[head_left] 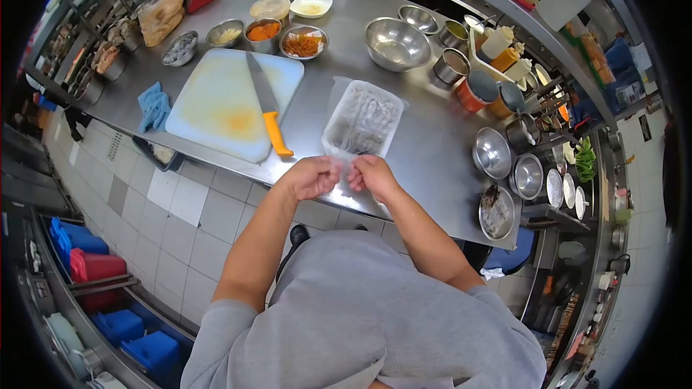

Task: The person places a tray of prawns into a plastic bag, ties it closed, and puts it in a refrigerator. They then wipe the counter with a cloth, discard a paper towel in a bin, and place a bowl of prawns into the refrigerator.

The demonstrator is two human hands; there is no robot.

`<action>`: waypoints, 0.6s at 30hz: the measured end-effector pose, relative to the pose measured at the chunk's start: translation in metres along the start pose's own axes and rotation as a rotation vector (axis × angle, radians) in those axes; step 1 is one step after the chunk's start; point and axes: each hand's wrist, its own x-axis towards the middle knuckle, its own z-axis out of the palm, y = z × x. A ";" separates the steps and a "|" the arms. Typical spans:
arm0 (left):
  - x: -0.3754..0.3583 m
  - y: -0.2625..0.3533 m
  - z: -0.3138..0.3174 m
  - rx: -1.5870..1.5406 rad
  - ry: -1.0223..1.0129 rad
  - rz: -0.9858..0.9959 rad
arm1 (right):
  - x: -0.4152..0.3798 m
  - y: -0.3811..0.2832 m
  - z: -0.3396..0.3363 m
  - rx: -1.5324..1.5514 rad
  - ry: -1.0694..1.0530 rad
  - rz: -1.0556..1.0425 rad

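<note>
A white tray (362, 117) of greyish food under clear plastic stands on the steel table near its front edge. My left hand (317, 176) is closed at the tray's near edge, pinching the clear plastic. Close to its right, my right hand (369, 175) is also closed on the plastic; the two hands are slightly apart. To the left lies a white cutting board (216, 104) with an orange stain. A knife (270, 108) with an orange handle rests across the board's right part, its handle end past the board's edge.
A blue cloth (153, 106) lies left of the board. Along the back stand bowls of cut food, including a bowl of orange shreds (303, 42). A large metal bowl (398, 44) is behind the tray; several metal bowls (493, 153) and sauce containers (477, 91) line the right side.
</note>
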 end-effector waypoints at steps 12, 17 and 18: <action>0.030 -0.031 0.001 0.474 0.277 0.347 | -0.006 -0.036 0.012 -1.228 0.098 -0.670; 0.018 -0.033 0.005 0.011 0.121 0.333 | 0.009 -0.040 0.046 -1.089 0.068 -0.528; 0.013 -0.033 0.000 -0.074 0.072 0.357 | 0.015 -0.041 0.050 -1.006 0.075 -0.412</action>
